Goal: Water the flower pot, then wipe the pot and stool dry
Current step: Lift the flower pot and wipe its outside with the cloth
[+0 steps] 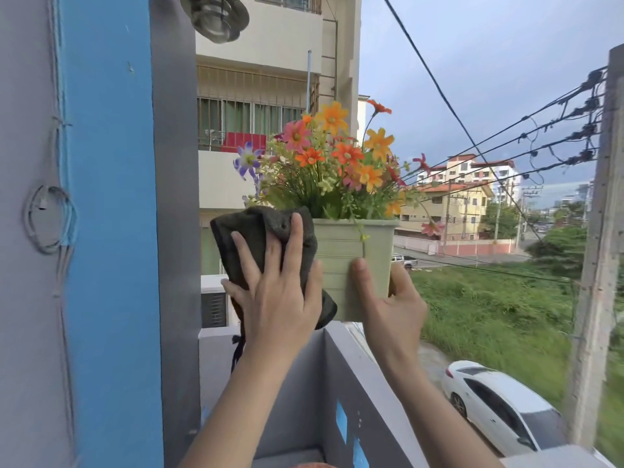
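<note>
Head view: left hand (280, 298), fingers flat and straight, presses dark cloth (251, 231) on green flower pot (347, 248) side. Right hand (395, 309) grips pot's lower right, held above balcony wall (304, 383).

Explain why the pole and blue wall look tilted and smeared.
Head view: wide-angle lens tilts the blue wall and pole; motion blur smears them and the grass; the flower pot, cloth, left hand and right hand look sharper; soft overcast light, no glare.

Flowers (334, 157) in pot (347, 251), cloth (253, 231) pressed on pot's left side under left hand (280, 298), right hand (391, 309) at lower right
</note>
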The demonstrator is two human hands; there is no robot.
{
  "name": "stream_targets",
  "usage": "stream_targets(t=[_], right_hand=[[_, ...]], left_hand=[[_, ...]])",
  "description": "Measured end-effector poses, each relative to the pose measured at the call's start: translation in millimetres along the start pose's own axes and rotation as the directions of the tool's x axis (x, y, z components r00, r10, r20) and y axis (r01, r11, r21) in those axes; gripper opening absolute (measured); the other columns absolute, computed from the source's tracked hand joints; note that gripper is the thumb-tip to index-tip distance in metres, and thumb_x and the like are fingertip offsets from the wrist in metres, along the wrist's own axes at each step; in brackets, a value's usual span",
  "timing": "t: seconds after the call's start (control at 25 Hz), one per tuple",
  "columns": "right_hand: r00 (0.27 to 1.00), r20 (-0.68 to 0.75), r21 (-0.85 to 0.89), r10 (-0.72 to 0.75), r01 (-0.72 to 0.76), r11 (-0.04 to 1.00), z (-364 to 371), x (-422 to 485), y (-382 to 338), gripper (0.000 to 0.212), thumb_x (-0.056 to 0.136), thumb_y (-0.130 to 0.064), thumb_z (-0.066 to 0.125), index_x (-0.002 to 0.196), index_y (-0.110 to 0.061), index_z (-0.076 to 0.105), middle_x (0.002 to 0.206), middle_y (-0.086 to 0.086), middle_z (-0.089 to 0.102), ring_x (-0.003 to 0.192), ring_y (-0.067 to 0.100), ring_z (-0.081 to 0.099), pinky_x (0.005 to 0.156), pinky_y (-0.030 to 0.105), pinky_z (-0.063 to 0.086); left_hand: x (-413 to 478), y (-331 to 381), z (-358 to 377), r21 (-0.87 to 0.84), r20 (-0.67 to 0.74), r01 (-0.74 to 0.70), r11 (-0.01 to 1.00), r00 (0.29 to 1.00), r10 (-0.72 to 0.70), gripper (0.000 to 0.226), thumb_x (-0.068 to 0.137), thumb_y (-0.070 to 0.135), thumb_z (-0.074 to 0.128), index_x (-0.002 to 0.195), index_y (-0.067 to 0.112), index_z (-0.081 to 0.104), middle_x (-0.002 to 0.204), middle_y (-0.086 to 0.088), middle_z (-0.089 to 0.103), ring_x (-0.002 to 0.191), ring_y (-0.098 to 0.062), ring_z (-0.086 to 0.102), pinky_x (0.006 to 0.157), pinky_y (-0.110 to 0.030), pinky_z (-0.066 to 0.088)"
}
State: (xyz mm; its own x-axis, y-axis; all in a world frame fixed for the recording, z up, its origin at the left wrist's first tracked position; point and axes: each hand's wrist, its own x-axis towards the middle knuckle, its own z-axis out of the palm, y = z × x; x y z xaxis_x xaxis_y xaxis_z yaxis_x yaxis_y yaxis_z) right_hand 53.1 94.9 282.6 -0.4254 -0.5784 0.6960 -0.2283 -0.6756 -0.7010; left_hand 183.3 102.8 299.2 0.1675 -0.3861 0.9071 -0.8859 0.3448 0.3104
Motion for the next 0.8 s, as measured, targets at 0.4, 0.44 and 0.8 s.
stream_targets(t=[0.4,0.44,0.8], right_hand=[[1.0,0.008,-0.005,0.007,-0.007,1.0,-1,3,2,0.055,0.074,-0.067,0.062,0.075,-0.012,0.058,0.068,0.013,0.062,0.061,0.023,0.053,0.06,0.039,0.047],[1.0,0.003,0.015,0.026,-0.026,1.0,-2,6,2,0.05,0.075,-0.064,0.064,0.073,-0.014,0.059,0.068,0.012,0.063,0.06,0.023,0.053,0.059,0.039,0.048],[1.0,-0.014,0.018,0.006,-0.006,1.0,4,7,0,0.069,0.073,-0.069,0.061,0.078,-0.001,0.053,0.075,0.026,0.057,0.066,0.035,0.052,0.064,0.05,0.048]], left_hand=[[-14,1,12,0.091,-0.103,-0.244,0.966,0.962,0.253,0.061,0.083,0.002,0.044,0.143,0.007,0.033,0.142,-0.018,0.046,0.138,-0.043,0.025,0.108,-0.051,0.03],[-29,-1,16,0.118,-0.063,-0.33,0.937,0.939,0.338,0.061,0.081,0.004,0.044,0.142,0.008,0.035,0.139,-0.017,0.049,0.135,-0.041,0.03,0.107,-0.05,0.031],[-44,5,19,0.164,-0.05,-0.306,0.938,0.947,0.318,0.055,0.083,-0.002,0.032,0.138,0.002,0.042,0.13,-0.018,0.058,0.13,-0.043,0.04,0.1,-0.05,0.04]])
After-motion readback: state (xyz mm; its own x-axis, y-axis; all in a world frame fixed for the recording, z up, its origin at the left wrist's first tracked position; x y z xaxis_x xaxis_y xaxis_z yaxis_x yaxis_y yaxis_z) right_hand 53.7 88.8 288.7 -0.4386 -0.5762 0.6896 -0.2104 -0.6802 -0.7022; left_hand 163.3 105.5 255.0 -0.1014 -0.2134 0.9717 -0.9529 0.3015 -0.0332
